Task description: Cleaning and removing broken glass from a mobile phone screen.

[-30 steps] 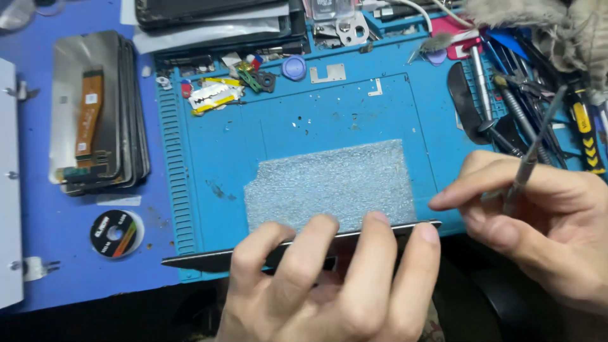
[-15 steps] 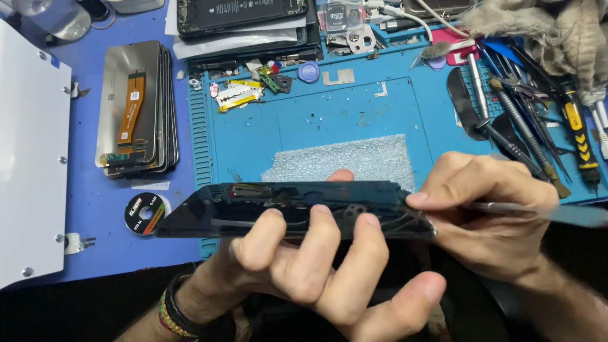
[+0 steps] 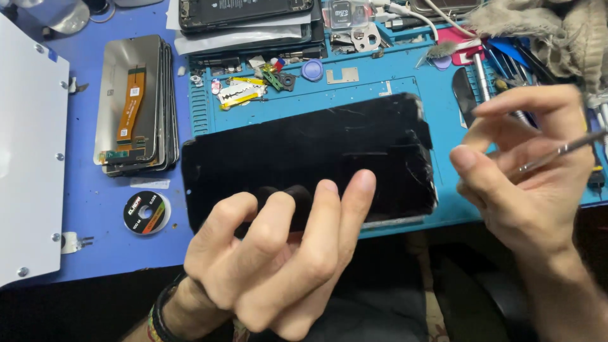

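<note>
**Cracked phone screen held flat over the blue mat**

The left hand [image 3: 278,253] grips a black phone screen [image 3: 310,158] from beneath, glass up, above the blue mat [image 3: 392,88] near the tabletop's front edge. Its glossy face shows fine cracks toward the right end. The right hand [image 3: 532,177] pinches a thin metal tool [image 3: 563,149] just beside it.

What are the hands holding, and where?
Left hand holds the cracked black phone screen by its lower edge; right hand pinches thin metal tweezers near their middle.
</note>
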